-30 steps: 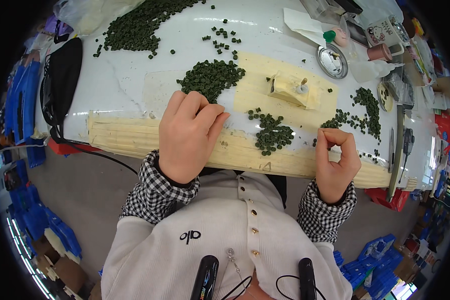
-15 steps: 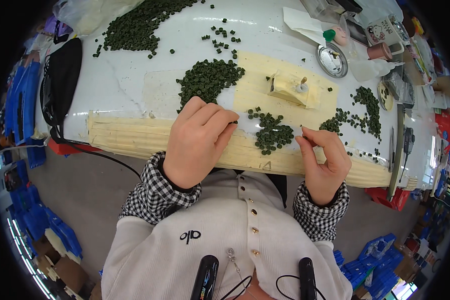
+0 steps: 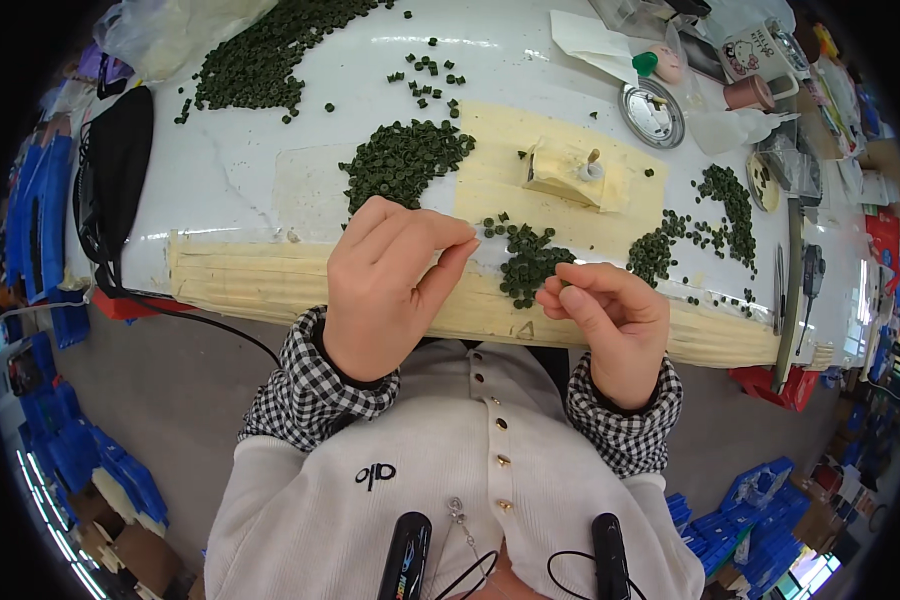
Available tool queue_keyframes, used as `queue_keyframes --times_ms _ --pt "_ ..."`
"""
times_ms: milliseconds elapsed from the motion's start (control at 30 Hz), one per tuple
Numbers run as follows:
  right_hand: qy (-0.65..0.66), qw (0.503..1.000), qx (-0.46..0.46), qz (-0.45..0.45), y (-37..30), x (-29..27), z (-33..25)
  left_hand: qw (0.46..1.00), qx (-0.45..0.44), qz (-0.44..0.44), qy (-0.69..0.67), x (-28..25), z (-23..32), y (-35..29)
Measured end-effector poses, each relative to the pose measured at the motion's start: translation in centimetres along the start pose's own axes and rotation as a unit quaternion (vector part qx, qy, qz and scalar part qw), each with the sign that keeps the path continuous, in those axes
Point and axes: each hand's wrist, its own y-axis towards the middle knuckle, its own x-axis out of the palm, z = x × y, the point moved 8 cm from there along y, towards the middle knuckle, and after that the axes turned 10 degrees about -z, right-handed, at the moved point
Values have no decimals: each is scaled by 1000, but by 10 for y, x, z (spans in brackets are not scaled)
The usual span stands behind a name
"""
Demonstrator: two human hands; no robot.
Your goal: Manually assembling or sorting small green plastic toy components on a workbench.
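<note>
My left hand [image 3: 382, 285] is closed in a pinch over the front of the table, thumb and forefinger meeting at their tips. Whatever lies between those tips is too small to make out. My right hand [image 3: 618, 318] pinches a small dark green piece, mostly covered by the fingers. Its fingertips are at the right side of a small heap of short, round dark green pieces [image 3: 522, 262]. Just beyond my left hand lies a larger heap of the same pieces [image 3: 405, 165].
A tape-covered block [image 3: 570, 175] with a short peg stands on a yellow taped patch [image 3: 490, 150]. More green pieces [image 3: 255, 65] spread at the far left, others [image 3: 725, 215] at the right. A round metal lid [image 3: 652, 115], pink spool [image 3: 748, 93] and tweezers [image 3: 778, 290] lie rightward.
My right hand has moved left to the small heap, its fingers curling closer together. The left hand stays nearly in place, still pinched. The whole view has shifted slightly.
</note>
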Motion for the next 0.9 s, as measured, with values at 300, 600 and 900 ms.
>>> queue_keyframes --times_ms 300,600,900 --pt "132 989 33 -62 3 15 13 813 -134 -57 -564 29 -9 -12" --pt "101 994 -24 -44 5 19 2 751 -197 -106 -621 47 -10 -19" --pt "-146 982 -119 22 6 19 -21 768 -181 -64 -611 44 -7 -19"
